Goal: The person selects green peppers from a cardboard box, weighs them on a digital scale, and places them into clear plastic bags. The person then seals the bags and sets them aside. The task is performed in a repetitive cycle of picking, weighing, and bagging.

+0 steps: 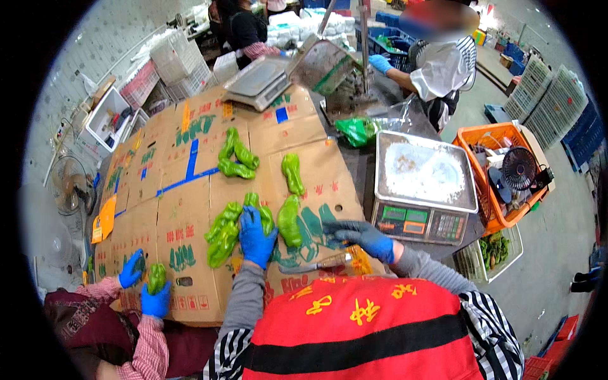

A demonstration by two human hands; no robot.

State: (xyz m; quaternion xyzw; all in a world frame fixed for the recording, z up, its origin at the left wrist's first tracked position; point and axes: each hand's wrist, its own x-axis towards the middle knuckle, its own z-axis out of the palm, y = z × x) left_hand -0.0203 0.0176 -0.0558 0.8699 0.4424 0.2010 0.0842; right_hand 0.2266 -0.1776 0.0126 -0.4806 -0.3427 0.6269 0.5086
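My left hand (256,239), in a blue glove, is closed around a green pepper (266,220), which shows between thumb and fingers. Against its left side lies a cluster of green peppers (221,235). Fingers stretched out and holding nothing, my right hand (367,240) hovers over or rests on the cardboard; its glove is blue with dark grey fingers. Between the hands a single pepper (289,221) lies lengthwise, with another pepper (292,173) beyond it. Farther off is a small group of peppers (235,155). A knife-like tool (309,266) lies near my front.
Flattened cardboard (171,218) covers the table. A digital scale (425,180) stands at right, beside an orange crate (500,136) holding a small fan. Another scale (258,82) sits at the far edge. At left, a co-worker's gloved hands (156,297) hold a pepper; another person stands across the table.
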